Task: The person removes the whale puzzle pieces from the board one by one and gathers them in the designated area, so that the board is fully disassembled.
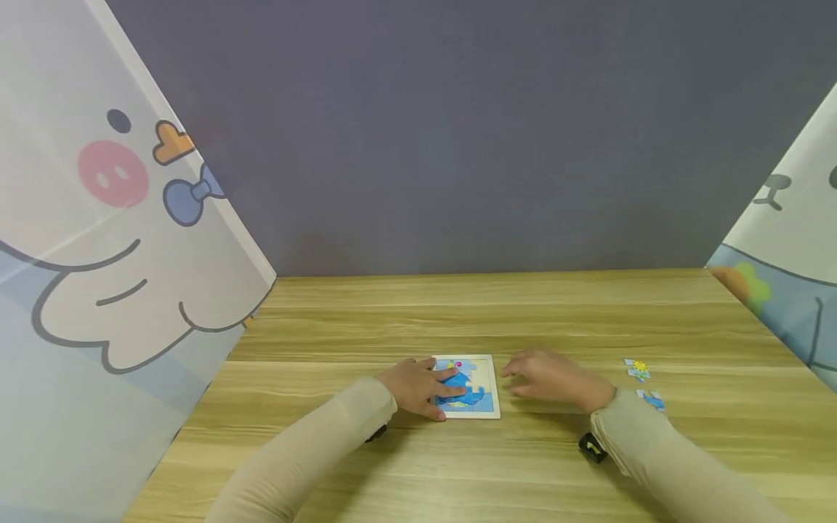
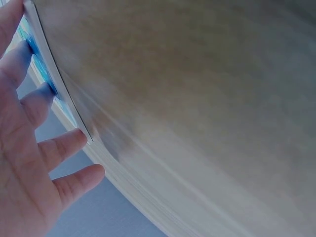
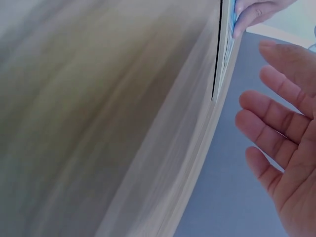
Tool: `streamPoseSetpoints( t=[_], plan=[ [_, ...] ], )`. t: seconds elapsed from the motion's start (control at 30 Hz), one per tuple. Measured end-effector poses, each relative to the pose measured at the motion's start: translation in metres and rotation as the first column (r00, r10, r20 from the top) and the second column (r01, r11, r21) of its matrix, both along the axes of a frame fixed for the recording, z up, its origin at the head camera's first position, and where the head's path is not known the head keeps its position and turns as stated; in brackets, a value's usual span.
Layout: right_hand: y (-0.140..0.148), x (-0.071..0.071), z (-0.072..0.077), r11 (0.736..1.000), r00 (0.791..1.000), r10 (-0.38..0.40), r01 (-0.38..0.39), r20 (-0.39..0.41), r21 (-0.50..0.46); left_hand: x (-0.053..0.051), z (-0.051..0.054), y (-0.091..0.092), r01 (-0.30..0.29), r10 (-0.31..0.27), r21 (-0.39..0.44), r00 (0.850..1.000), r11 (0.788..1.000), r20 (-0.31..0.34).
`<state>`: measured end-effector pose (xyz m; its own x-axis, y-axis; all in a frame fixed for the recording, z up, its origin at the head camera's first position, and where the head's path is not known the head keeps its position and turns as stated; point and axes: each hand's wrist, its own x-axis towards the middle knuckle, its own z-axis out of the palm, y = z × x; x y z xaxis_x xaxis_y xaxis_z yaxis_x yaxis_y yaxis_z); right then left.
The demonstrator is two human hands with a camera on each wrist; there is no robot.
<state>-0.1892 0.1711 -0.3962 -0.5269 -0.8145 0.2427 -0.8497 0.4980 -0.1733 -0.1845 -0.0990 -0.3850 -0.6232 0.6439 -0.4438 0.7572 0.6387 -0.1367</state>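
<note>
A small square jigsaw puzzle [image 1: 482, 404] in a pale frame lies on the table, showing a blue figure, with a bare gap at its upper right. My left hand [image 1: 418, 388] rests on the puzzle's left part with spread fingers, which hide some of the picture. Just right of the frame, my right hand [image 1: 546, 376] hovers with relaxed, slightly bent fingers and nothing in them; the right wrist view shows its bare palm [image 3: 301, 163]. Off to the right lie loose puzzle pieces, one with a yellow sun [image 1: 639, 367] and a blue and white one [image 1: 652, 400].
The wood-grain table [image 1: 392, 319] runs back to a dark grey panel [image 1: 445, 145]. White panels with cartoon animals stand on the left [image 1: 72, 211] and the right. A black wrist device [image 1: 592, 447] sits under the right sleeve.
</note>
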Motion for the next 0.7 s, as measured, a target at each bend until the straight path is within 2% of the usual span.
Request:
streamPoseSetpoints(
  t=[0.17,0.47,0.7],
  plan=[
    [-0.007,-0.001,-0.001,0.999,0.999,0.021,-0.021,-0.027,0.025,-0.001,0.0,0.001,0.001,-0.001,0.001,1.0,1.0,0.001],
    [-0.021,-0.002,0.003,0.998,1.0,0.004,-0.005,0.022,0.065,-0.001,0.0,-0.001,-0.004,0.004,-0.006,1.0,1.0,0.001],
    [-0.029,-0.004,0.002,0.994,1.0,0.018,-0.02,0.021,0.112,0.0,-0.001,-0.001,-0.019,0.019,-0.009,1.0,1.0,0.012]
  ],
)
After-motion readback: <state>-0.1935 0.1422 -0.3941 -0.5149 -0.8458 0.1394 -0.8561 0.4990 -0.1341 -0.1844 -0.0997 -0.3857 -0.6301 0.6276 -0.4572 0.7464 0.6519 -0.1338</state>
